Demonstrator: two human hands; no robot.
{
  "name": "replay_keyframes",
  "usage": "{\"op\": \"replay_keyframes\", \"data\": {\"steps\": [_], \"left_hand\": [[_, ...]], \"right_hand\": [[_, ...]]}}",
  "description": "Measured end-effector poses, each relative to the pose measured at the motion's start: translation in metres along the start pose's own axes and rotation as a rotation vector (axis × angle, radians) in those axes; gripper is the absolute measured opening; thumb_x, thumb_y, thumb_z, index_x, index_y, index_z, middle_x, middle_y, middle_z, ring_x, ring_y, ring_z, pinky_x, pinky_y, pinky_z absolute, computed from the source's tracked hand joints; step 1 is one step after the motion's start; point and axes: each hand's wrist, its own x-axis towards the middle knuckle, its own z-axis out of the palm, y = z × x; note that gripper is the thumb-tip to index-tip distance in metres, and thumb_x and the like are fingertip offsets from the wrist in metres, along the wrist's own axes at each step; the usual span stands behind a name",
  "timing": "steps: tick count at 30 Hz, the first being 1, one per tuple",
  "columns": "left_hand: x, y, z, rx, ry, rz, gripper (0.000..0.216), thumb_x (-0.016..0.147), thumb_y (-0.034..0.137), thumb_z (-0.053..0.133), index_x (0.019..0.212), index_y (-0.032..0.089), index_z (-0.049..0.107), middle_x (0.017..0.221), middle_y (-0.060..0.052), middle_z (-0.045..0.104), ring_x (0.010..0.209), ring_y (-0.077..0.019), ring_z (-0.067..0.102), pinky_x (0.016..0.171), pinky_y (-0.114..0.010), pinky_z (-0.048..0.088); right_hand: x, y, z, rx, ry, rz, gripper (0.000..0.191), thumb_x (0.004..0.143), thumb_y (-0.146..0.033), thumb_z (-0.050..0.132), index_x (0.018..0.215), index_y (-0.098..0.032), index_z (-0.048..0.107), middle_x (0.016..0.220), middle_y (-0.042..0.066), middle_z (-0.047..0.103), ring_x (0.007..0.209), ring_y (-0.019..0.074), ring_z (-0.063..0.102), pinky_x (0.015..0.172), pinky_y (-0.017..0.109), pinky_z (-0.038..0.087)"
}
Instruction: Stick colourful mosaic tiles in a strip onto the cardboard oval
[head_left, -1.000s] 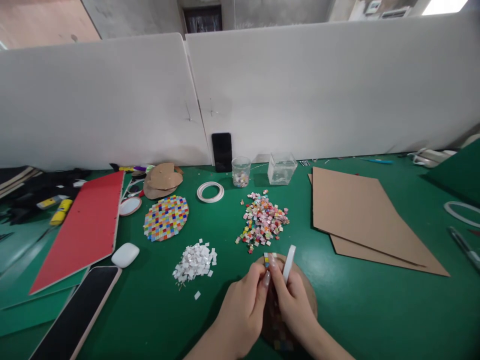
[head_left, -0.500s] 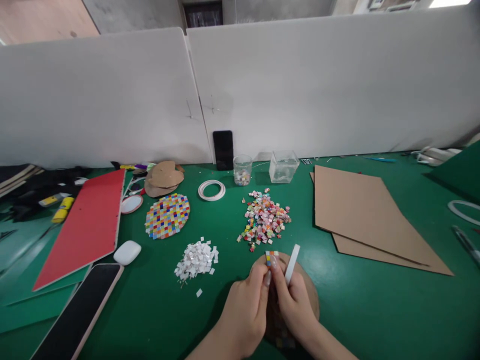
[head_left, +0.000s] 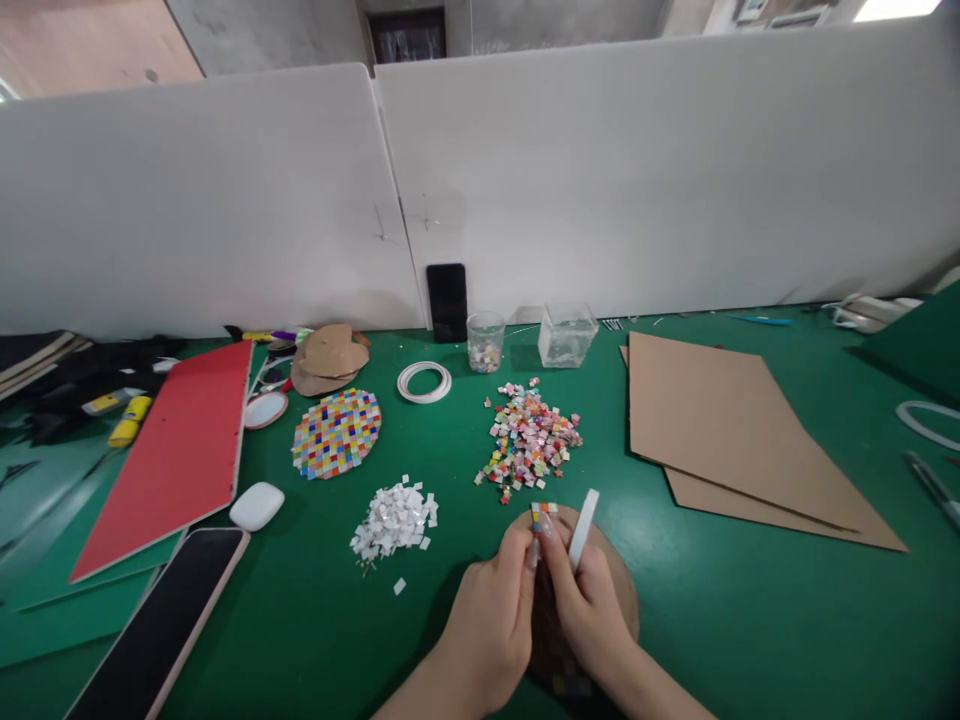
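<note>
Both my hands are close together over a round brown board [head_left: 622, 590] at the near edge of the table. Small coloured mosaic tiles [head_left: 544, 508] show at its far edge, just beyond my fingertips. The fingers of my left hand [head_left: 499, 600] are closed in a pinch beside the tiles; what they grip is hidden. My right hand [head_left: 585, 600] is closed too, with a narrow white strip [head_left: 584, 527] sticking up out of its fingers. Its thumb tip presses near the tiles. My hands hide much of the board, and a few darker tiles show faintly near its bottom.
Beyond my hands lie a heap of coloured tile pieces [head_left: 531, 440] and a pile of white squares [head_left: 394, 522]. A tiled disc [head_left: 337, 434], a tape roll [head_left: 424, 382], a plastic cup [head_left: 485, 342] and a clear box [head_left: 568, 336] stand farther back. Cardboard sheets [head_left: 712, 410] lie right, a phone [head_left: 161, 620] left.
</note>
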Motion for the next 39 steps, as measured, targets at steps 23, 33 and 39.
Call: {"op": "replay_keyframes", "data": {"steps": [23, 33, 39], "left_hand": [[0.0012, 0.007, -0.0044, -0.01, -0.011, -0.017, 0.023, 0.097, 0.03, 0.023, 0.101, 0.02, 0.043, 0.089, -0.007, 0.067, 0.071, -0.0187, 0.065, 0.055, -0.024, 0.039], [0.0009, 0.0038, -0.0034, 0.007, -0.017, -0.009, 0.023, 0.097, 0.029, 0.022, 0.104, 0.02, 0.041, 0.086, -0.006, 0.066, 0.063, -0.0166, 0.062, 0.05, -0.024, 0.034], [0.0008, 0.0007, -0.0017, 0.007, -0.002, 0.003, 0.024, 0.097, 0.028, 0.021, 0.104, 0.021, 0.043, 0.079, -0.004, 0.064, 0.066, -0.0169, 0.062, 0.054, -0.024, 0.036]], "right_hand": [[0.0002, 0.0006, 0.0014, 0.043, 0.097, 0.059, 0.038, 0.085, -0.051, 0.048, 0.071, -0.018, 0.06, 0.064, 0.002, 0.058, 0.063, 0.0177, 0.056, 0.065, 0.03, 0.049], [0.0005, -0.0005, 0.0023, 0.098, 0.169, 0.164, 0.04, 0.077, -0.057, 0.055, 0.073, -0.018, 0.06, 0.065, 0.003, 0.059, 0.063, 0.0187, 0.057, 0.063, 0.031, 0.05], [-0.0005, 0.0037, 0.0014, 0.05, 0.093, 0.056, 0.035, 0.085, -0.048, 0.05, 0.073, -0.018, 0.064, 0.069, 0.004, 0.061, 0.068, 0.0179, 0.057, 0.065, 0.028, 0.049]]}}
